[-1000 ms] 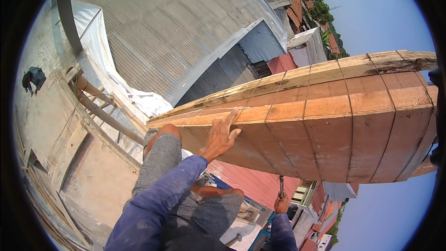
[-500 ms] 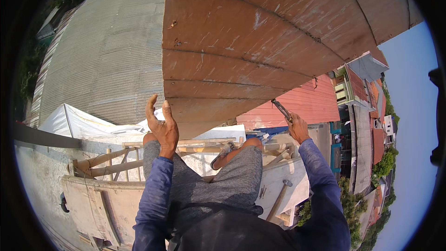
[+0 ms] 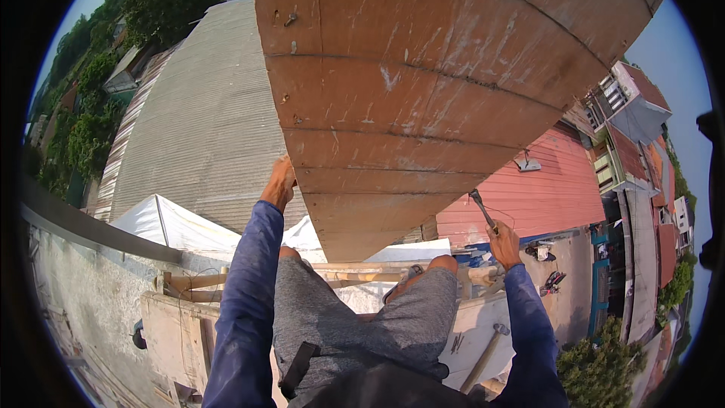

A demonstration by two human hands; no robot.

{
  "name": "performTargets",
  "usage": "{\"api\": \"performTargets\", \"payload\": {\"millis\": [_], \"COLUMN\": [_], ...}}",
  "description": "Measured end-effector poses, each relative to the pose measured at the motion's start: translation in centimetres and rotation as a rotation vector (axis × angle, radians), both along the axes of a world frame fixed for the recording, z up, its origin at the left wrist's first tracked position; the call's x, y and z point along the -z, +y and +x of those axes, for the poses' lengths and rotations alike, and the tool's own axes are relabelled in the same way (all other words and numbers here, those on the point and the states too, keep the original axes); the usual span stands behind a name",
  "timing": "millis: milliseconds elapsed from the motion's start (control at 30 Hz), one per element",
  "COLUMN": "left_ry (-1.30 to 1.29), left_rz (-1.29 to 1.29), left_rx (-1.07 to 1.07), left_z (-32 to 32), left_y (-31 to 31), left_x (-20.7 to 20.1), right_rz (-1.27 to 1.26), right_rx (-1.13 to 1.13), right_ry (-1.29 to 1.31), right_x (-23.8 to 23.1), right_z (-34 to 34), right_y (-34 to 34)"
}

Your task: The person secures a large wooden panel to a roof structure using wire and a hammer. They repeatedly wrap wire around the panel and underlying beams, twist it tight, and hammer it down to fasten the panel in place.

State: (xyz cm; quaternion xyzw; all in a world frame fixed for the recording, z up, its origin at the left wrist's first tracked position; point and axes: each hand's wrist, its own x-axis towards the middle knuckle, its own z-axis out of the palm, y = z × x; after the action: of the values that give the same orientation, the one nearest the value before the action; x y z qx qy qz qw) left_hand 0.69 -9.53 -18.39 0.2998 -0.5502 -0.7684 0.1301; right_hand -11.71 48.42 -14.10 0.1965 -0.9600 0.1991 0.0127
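Observation:
A large brown wooden panel, crossed by dark seams and marked with pale scratches, slopes above my knees. At its left edge is my left hand, with the fingers curled round the edge and their tips hard to see. My right hand is wrapped round the handles of dark metal pincers. The pincers' head points up and left to the panel's lower right edge. A thin wire shows beside that hand.
I sit high up with bamboo poles under my legs. A hammer lies to the right of my thigh. Beyond are a grey corrugated roof, a red roof, a white sheet and a street far below with motorbikes.
My left hand has gone from spread fingers in front of the panel to closing at its left edge. The right hand still holds the pincers near the right edge. The view has shifted.

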Motion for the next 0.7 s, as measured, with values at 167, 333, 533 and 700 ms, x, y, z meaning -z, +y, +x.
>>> {"api": "performTargets", "payload": {"millis": [167, 333, 533, 700], "left_ry": [0.243, 0.249, -0.042, -0.302], "left_rz": [0.086, -0.04, 0.024, -0.086], "left_rx": [0.092, 0.058, -0.59, 0.027], "left_z": [-0.4, -0.4, 5.8, 9.6], "left_y": [-1.3, -3.7, 1.3, 20.4], "left_x": [1.9, 5.3, 5.1, 7.1], "right_rz": [-0.1, -0.838, -0.96, -0.65], "right_rx": [0.071, 0.318, 0.357, 0.267], "right_ry": [-0.102, -0.469, -0.437, -0.55], "right_x": [1.2, 1.2, 0.3, -0.3], "right_z": [1.4, 3.8, 5.1, 5.0], "right_y": [2.5, 1.2, 2.2, 4.9]}}
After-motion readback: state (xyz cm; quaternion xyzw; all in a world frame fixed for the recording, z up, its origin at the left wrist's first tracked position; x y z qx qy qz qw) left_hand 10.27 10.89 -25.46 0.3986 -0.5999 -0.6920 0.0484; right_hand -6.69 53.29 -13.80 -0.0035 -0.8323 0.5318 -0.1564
